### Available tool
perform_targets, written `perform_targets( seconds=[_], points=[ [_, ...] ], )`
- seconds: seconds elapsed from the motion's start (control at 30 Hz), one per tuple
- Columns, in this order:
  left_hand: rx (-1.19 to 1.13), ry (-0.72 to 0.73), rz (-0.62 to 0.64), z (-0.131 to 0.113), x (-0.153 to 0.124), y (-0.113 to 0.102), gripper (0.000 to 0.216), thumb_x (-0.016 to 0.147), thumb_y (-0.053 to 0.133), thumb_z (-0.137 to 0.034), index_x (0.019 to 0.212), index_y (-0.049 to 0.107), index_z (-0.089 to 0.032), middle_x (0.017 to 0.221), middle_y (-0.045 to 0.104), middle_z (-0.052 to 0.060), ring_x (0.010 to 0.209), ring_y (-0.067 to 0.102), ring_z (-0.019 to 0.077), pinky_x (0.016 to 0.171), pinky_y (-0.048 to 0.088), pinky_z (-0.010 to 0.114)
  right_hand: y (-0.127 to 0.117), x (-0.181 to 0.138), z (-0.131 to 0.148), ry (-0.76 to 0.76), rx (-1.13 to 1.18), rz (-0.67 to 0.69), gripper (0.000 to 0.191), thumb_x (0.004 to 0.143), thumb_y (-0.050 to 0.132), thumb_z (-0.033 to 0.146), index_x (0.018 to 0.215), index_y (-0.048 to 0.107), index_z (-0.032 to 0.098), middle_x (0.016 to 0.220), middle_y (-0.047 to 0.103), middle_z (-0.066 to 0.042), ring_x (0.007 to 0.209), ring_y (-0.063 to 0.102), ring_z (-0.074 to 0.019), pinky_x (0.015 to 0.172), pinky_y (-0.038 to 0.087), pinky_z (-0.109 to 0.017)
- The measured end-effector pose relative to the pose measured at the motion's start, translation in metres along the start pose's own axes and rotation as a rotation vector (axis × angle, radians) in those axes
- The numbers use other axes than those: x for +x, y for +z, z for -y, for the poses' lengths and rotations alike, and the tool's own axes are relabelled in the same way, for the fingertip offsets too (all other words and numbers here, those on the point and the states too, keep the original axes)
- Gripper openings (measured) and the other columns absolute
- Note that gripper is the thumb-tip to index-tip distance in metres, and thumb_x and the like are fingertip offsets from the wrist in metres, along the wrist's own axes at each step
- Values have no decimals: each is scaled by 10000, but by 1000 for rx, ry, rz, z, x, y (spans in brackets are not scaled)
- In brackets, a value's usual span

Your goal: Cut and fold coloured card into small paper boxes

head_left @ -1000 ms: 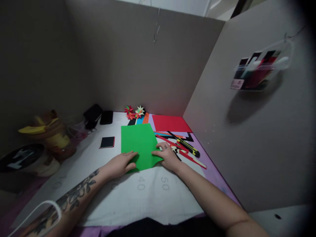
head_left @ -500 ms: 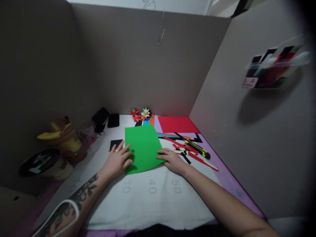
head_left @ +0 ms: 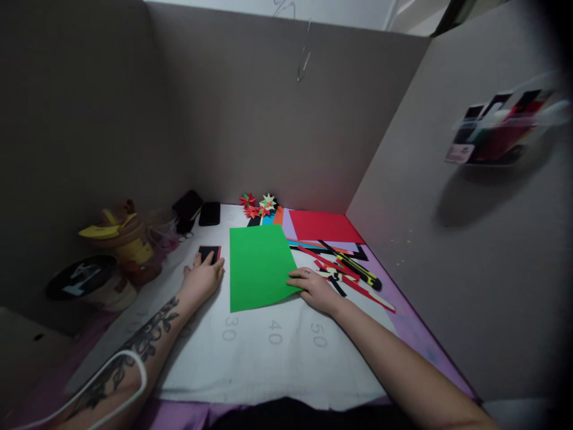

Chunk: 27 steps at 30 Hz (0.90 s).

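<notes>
Head view: green sheet (head_left: 259,266) lies flat on white mat (head_left: 277,358), between both hands. Left hand (head_left: 202,279) is open and flat just left of the sheet, off it, fingertips at small black card (head_left: 209,254). Right hand (head_left: 316,288) is open, palm down, fingertips pressing the sheet's near right corner, gripping nothing.

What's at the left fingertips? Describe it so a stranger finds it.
On the white mat lies a big green sheet. Just left of that sheet, at the fingertips of the left hand, lies a small card. It is black with a red rim, unlike the plain black slab farther back.
</notes>
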<state>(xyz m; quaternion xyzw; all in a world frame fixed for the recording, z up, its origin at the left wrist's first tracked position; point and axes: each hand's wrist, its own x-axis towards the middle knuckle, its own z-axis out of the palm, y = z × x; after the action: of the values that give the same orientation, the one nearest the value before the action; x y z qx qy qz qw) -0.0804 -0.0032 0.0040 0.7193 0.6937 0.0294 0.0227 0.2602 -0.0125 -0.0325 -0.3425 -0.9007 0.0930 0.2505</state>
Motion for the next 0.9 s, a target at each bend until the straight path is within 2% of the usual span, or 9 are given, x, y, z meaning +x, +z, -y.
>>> perform_targets(
  seconds=[0.23, 0.33, 0.43, 0.5, 0.57, 0.63, 0.73, 0.83, 0.9],
  points=[
    [21, -68, -12, 4, 3, -1, 424, 922, 367, -307, 1302, 551, -268, 1473, 366, 147, 1333, 256, 443, 892, 366, 662, 1, -1, -1, 8, -3, 0, 532, 683, 471, -3, 1122, 679, 212, 1184, 624, -97, 1097, 534, -222, 957, 467, -419],
    [22, -20, -78, 7, 2, 0, 392, 926, 380, -333, 1253, 586, -271, 1501, 325, 135, 1358, 204, 450, 913, 308, 704, 1, 0, 0, 15, 6, -4, 534, 680, 472, -4, 1117, 681, 221, 1187, 626, -92, 1098, 536, -223, 958, 466, -425],
    [-67, 211, -96, 7, -6, -4, 425, 955, 307, -353, 1285, 556, -250, 1523, 298, 111, 1409, 126, 394, 992, 237, 691, 2, 4, 0, 13, 22, 5, 524, 682, 486, 4, 1121, 680, 216, 1196, 625, -99, 1106, 536, -229, 960, 465, -434],
    [-166, 459, -7, 5, -15, -8, 465, 958, 301, -383, 1369, 465, -242, 1517, 313, 106, 1420, 153, 340, 1059, 204, 636, 3, 10, 0, 0, 31, 17, 515, 683, 495, 10, 1120, 681, 210, 1198, 625, -107, 1107, 540, -231, 957, 467, -437],
    [-236, 680, 113, 1, -26, -12, 572, 914, 404, -482, 1434, 364, -246, 1509, 329, 105, 1411, 208, 320, 1100, 182, 585, 5, 16, -1, -5, 42, 27, 508, 682, 499, 13, 1112, 685, 210, 1190, 632, -106, 1097, 550, -229, 948, 472, -438],
    [-261, 785, 182, -2, -36, -15, 778, 812, 538, -587, 1466, 291, -247, 1499, 348, 107, 1393, 256, 326, 1113, 187, 558, 5, 23, -2, -3, 63, 29, 504, 678, 500, 10, 1099, 691, 209, 1169, 648, -101, 1084, 563, -223, 944, 474, -432],
    [-275, 746, 150, -1, -44, -13, 814, 768, 590, -600, 1449, 338, -233, 1457, 421, 104, 1351, 348, 316, 1100, 269, 505, 6, 27, -4, 11, 133, 5, 467, 694, 505, 15, 1075, 699, 204, 1122, 678, -92, 1071, 581, -211, 946, 471, -414],
    [-334, 664, 50, 4, -37, -5, 471, 875, 492, -452, 1272, 574, -212, 1326, 569, 89, 1245, 489, 252, 1051, 369, 399, 6, 29, -6, 73, 222, -40, 371, 748, 532, 65, 1033, 706, 227, 1052, 707, -64, 1025, 606, -196, 921, 477, -387],
    [-396, 589, -16, 6, -29, 2, 354, 893, 450, -387, 1066, 693, -195, 1186, 657, 87, 1137, 566, 225, 996, 417, 351, 6, 30, -7, 168, 248, -86, 264, 777, 564, 121, 966, 716, 227, 957, 720, -50, 948, 622, -189, 867, 485, -353]
  ],
)
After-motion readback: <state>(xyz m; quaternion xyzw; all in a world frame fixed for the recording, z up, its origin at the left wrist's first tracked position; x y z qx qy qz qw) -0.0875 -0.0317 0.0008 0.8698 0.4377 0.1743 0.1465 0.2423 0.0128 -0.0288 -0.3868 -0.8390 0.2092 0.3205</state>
